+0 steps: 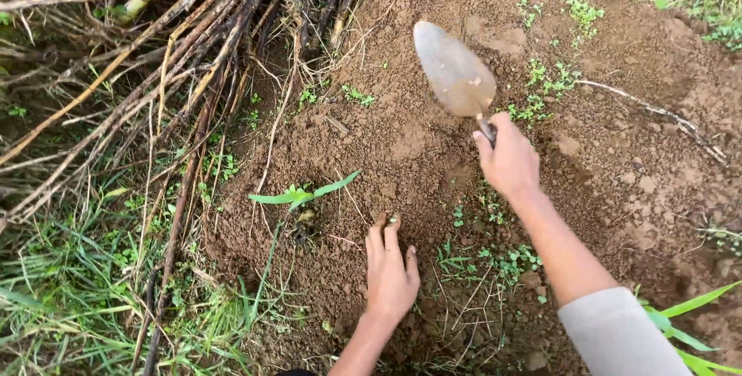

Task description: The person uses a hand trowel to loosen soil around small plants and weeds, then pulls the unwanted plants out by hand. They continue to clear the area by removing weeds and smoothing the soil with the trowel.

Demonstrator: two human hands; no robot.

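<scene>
Two bare hands working over a mound of loose brown soil (618,167). Nearest: left hand (390,268) lying palm-down, fingers (384,233) spread & straight, tips pressing into the dirt, gripping nothing. Just left of it, sitting in a small hollow w/ 2–3 thin blades: a green seedling (301,194) — prob. soft & fragile, best taking by the base w/ soil round the roots, not by the leaves. Farther up: right hand (508,163) wrapping closed round the handle of a metal trowel (454,71), blade hanging above the ground, pointing away, caked w/ dirt. Looking stiff & light, handle being the safe grip. Beyond-left: lying in a heap, dry stalks (178,44).
</scene>
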